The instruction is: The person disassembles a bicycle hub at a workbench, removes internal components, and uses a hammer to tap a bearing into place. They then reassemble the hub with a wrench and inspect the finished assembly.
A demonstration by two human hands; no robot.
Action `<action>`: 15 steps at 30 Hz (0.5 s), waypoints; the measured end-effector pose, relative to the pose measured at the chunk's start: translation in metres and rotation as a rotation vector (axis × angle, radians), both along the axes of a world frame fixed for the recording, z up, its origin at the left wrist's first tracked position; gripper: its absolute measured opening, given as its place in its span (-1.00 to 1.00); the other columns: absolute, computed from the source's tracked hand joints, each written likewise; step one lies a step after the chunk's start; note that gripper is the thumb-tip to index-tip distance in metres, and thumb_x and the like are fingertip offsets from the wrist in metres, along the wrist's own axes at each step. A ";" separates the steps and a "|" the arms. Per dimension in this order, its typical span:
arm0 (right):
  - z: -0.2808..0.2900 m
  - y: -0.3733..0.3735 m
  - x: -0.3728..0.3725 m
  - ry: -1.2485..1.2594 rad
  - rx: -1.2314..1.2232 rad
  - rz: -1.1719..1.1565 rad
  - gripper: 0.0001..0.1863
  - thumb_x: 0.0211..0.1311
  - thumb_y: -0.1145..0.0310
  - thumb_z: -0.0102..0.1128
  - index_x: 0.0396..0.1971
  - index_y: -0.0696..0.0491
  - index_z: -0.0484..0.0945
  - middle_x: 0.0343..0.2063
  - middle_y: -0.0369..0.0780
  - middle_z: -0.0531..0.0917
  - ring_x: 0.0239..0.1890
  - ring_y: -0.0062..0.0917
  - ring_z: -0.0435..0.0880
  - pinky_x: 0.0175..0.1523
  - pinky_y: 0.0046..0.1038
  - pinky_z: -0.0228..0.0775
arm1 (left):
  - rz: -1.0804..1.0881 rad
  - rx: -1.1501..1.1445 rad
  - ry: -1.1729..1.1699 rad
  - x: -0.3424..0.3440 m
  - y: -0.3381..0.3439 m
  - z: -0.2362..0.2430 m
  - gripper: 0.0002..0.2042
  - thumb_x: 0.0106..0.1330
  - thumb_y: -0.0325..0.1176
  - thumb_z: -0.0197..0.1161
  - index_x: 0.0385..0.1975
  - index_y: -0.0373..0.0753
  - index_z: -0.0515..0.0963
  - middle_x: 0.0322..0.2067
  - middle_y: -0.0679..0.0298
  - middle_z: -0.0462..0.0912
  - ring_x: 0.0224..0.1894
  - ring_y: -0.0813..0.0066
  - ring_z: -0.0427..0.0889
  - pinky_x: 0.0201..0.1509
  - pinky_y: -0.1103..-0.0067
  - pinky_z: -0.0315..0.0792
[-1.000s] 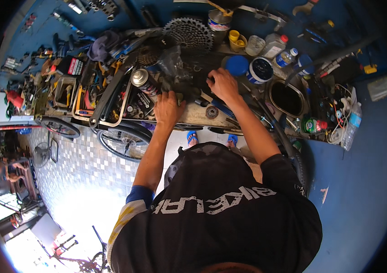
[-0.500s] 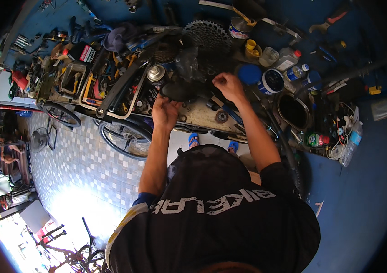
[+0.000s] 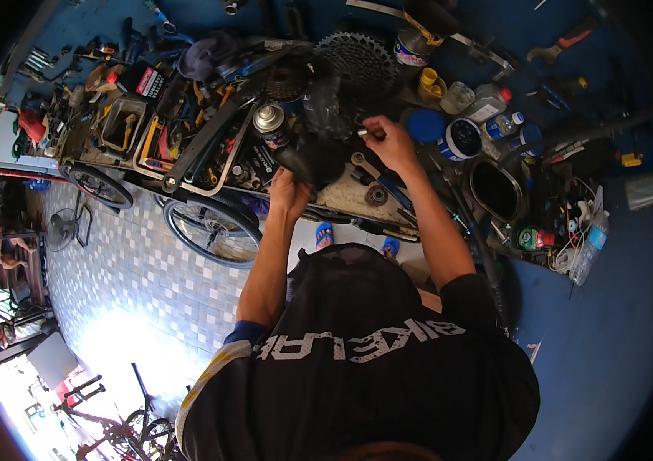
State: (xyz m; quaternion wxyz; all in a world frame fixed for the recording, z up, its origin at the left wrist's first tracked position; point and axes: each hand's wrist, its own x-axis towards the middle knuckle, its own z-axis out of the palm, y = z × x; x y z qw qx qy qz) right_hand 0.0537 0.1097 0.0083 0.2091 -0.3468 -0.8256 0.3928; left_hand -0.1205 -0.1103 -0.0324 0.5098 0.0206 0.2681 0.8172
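Observation:
My left hand [image 3: 288,190] grips a dark, saddle-like object [image 3: 317,164] just right of a spray can [image 3: 269,125]. My right hand [image 3: 391,144] pinches a small silver piece [image 3: 362,132] above the bench, left of a blue lid [image 3: 424,125] and an open blue tub [image 3: 461,140]. Below it lie a ring-ended tool [image 3: 366,166] and a round metal part [image 3: 376,195]. A crumpled plastic bag [image 3: 325,107] and a large toothed sprocket [image 3: 355,61] are farther back.
A cluttered tool tray [image 3: 140,166] is at the left. An oval container [image 3: 495,184] and a water bottle [image 3: 592,246] are at the right. Bicycle wheels [image 3: 211,234] stand beneath the bench, and a bicycle frame [image 3: 115,419] is at lower left.
My left hand has lifted the dark object and shifted slightly right. My right hand has moved slightly right, and a silver piece now shows between its fingers. The bench shifted in view.

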 end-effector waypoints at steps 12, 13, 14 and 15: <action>0.074 -0.090 -0.011 0.297 0.103 0.226 -0.44 0.23 0.49 0.40 0.25 -0.01 0.52 -0.03 -0.30 0.81 0.07 -0.40 0.68 0.13 -0.34 0.49 | -0.219 -0.158 0.427 0.002 0.003 0.039 -0.74 0.48 -0.35 0.36 0.07 -0.28 0.63 -0.07 0.22 0.78 -0.10 0.41 0.79 0.00 0.38 0.70; 0.075 -0.092 -0.012 0.271 0.190 0.230 -0.46 0.23 0.50 0.40 0.23 0.00 0.54 -0.02 -0.28 0.81 0.08 -0.40 0.69 0.13 -0.35 0.48 | -0.235 -0.170 0.473 0.002 0.004 0.039 -0.75 0.47 -0.36 0.38 0.06 -0.28 0.64 -0.09 0.23 0.79 -0.13 0.42 0.79 -0.01 0.38 0.70; 0.078 -0.093 -0.012 0.260 0.126 0.238 -0.52 0.19 0.51 0.41 0.15 0.00 0.60 -0.03 -0.26 0.82 0.10 -0.30 0.67 0.19 -0.27 0.49 | -0.235 -0.181 0.490 0.001 0.004 0.039 -0.76 0.46 -0.38 0.37 0.05 -0.28 0.63 -0.11 0.23 0.78 -0.16 0.43 0.78 -0.04 0.40 0.69; 0.077 -0.092 -0.012 0.267 0.175 0.226 -0.54 0.19 0.50 0.42 0.12 0.01 0.62 -0.03 -0.26 0.81 0.10 -0.29 0.66 0.19 -0.27 0.48 | -0.239 -0.190 0.506 0.001 0.005 0.044 -0.77 0.45 -0.40 0.37 0.04 -0.28 0.63 -0.14 0.24 0.78 -0.19 0.43 0.78 -0.06 0.42 0.69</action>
